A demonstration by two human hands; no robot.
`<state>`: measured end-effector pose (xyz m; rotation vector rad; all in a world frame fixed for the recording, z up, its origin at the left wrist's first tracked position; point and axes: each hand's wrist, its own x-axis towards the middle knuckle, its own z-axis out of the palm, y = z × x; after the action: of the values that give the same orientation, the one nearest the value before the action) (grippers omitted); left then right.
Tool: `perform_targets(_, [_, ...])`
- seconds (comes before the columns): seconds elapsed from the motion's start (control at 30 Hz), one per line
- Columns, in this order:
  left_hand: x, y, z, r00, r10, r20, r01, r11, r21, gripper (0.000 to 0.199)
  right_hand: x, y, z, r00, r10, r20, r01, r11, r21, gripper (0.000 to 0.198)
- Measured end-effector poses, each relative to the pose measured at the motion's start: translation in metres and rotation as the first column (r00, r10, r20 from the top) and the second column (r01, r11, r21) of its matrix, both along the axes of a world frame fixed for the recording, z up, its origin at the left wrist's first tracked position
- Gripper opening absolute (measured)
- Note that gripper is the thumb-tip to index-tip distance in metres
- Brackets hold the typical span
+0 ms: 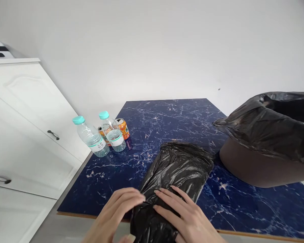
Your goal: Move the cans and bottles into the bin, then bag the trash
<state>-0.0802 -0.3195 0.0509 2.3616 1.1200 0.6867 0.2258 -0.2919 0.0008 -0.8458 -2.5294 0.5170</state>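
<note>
A black plastic garbage bag (180, 168), folded flat and wrinkled, lies on the blue marble-patterned table. Its near end hangs over the front edge. My right hand (184, 216) rests on the bag with its fingers spread out flat. At the bag's left side is my left hand (116, 211), its fingers stretched out and the thumb apart from them. The left fingertips are at the bag's edge; whether they press on it I cannot tell.
Two clear bottles with turquoise caps (78, 120) and two orange cans (123, 128) stand at the table's left edge. On the right stands a brown bin (258, 168) lined with a black bag (271, 131). White cabinets (32, 111) are left of the table (167, 118).
</note>
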Motion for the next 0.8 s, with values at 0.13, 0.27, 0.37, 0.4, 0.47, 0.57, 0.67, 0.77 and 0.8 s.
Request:
perform_targets(0.13, [0.017, 0.021, -0.007, 0.994, -0.046, 0.1, 0.062, 0.985, -0.162, 0.107, 0.017, -0.003, 0.025, 0.914, -0.298, -0.276, 0.068, 0.782, -0.619, 0.044])
perform_targets(0.27, [0.04, 0.035, -0.019, 0.988, 0.14, 0.064, -0.12, 0.96, -0.252, 0.112, 0.027, -0.001, 0.02, 0.567, -0.809, -0.157, 0.113, 0.265, -0.957, 0.06])
perform_targets(0.37, [0.059, 0.049, -0.023, 0.955, 0.291, 0.056, -0.269, 0.93, -0.251, 0.078, 0.029, 0.009, 0.009, 0.341, -0.934, -0.108, -0.024, 0.106, -0.994, 0.073])
perform_targets(0.4, [0.064, 0.055, -0.024, 0.946, 0.316, 0.072, -0.293, 0.928, -0.229, 0.071, 0.03, 0.013, 0.007, 0.287, -0.951, -0.11, -0.044, 0.102, -0.994, 0.077])
perform_targets(0.47, [0.071, 0.066, -0.024, 0.933, 0.348, 0.089, -0.33, 0.928, -0.175, 0.065, 0.033, 0.02, 0.009, 0.233, -0.96, -0.154, 0.02, 0.163, -0.986, 0.082])
perform_targets(0.57, [0.078, 0.076, -0.026, 0.925, 0.375, 0.069, -0.367, 0.924, -0.107, 0.062, 0.042, 0.021, 0.022, 0.256, -0.91, -0.327, 0.375, 0.405, -0.834, 0.082])
perform_targets(0.67, [0.083, 0.077, -0.027, 0.924, 0.375, 0.068, -0.379, 0.924, 0.049, 0.058, 0.042, 0.012, 0.037, 0.462, -0.79, -0.404, 0.716, 0.601, -0.356, 0.067])
perform_targets(0.77, [0.088, 0.074, -0.025, 0.935, 0.351, 0.045, -0.352, 0.91, 0.22, 0.048, 0.023, 0.001, 0.039, 0.754, -0.601, -0.266, 0.632, 0.773, 0.046, 0.067])
perform_targets(0.8, [0.089, 0.074, -0.025, 0.938, 0.345, 0.03, -0.342, 0.908, 0.243, 0.045, 0.013, 0.0, 0.035, 0.814, -0.543, -0.208, 0.572, 0.812, 0.117, 0.071])
